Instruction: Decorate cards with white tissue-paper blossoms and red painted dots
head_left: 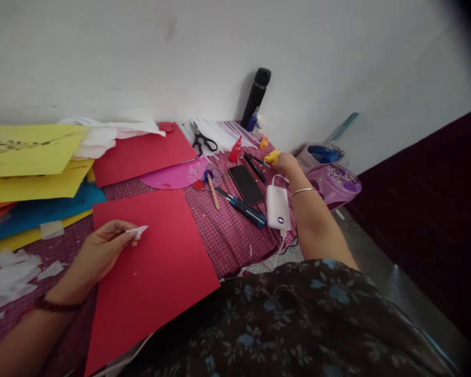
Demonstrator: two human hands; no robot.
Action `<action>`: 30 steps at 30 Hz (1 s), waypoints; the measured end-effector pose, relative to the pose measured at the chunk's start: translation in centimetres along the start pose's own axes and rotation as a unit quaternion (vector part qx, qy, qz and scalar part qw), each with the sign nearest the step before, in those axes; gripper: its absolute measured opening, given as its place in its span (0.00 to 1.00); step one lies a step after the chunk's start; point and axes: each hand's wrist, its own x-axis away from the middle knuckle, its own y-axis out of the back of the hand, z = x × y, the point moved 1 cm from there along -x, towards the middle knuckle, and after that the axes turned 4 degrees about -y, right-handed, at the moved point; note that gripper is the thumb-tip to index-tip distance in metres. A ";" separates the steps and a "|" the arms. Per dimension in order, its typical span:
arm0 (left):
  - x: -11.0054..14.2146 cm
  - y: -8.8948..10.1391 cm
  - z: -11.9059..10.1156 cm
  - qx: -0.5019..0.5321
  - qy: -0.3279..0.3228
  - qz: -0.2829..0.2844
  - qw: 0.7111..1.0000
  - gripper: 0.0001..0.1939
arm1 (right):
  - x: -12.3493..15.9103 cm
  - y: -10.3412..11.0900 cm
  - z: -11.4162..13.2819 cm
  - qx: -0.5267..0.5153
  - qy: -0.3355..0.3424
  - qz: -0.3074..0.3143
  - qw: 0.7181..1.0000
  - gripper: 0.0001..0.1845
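Head view: blue item point(325, 154) held in pale pink bin point(306, 160) beyond table edge; blue and red patches seen in clear, scalloped palette point(195, 170). White paper scrap point(138, 230), thin and creased, pinched between fingertips of left hand point(105, 247) above smooth red sheet point(160, 267), laid partly on checked cloth point(224, 238). Yellow object point(271, 156) met by right hand point(289, 164), fingers mostly hidden; grip and opening cannot be told. Torn white scraps point(11, 275) heaped beside left forearm.

cutter point(248, 210) right of card sheet point(160, 267) | phone point(246, 184) behind cutter | bottle point(255, 98) behind phone
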 end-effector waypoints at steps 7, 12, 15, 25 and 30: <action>0.1 -0.2 -0.5 -0.019 -0.007 -0.006 1.000 0.11 | 0.6 2.5 -0.9 -0.126 -0.046 -0.042 0.990 0.18; 0.2 -0.2 -0.5 -0.025 -0.016 0.010 1.000 0.13 | 2.2 4.1 -1.2 -0.282 -0.064 -0.008 0.957 0.14; 0.1 0.0 -0.3 -0.018 -0.009 0.011 1.000 0.14 | 3.5 5.6 -2.2 -0.392 -0.052 -0.005 0.919 0.13; -0.4 0.3 0.1 -0.037 -0.002 0.018 0.999 0.14 | 9.2 8.4 -6.7 -0.594 0.028 -0.052 0.803 0.16; -0.2 0.0 0.0 -0.004 -0.019 0.011 1.000 0.10 | 13.9 9.6 -6.5 -0.602 -0.027 -0.151 0.783 0.10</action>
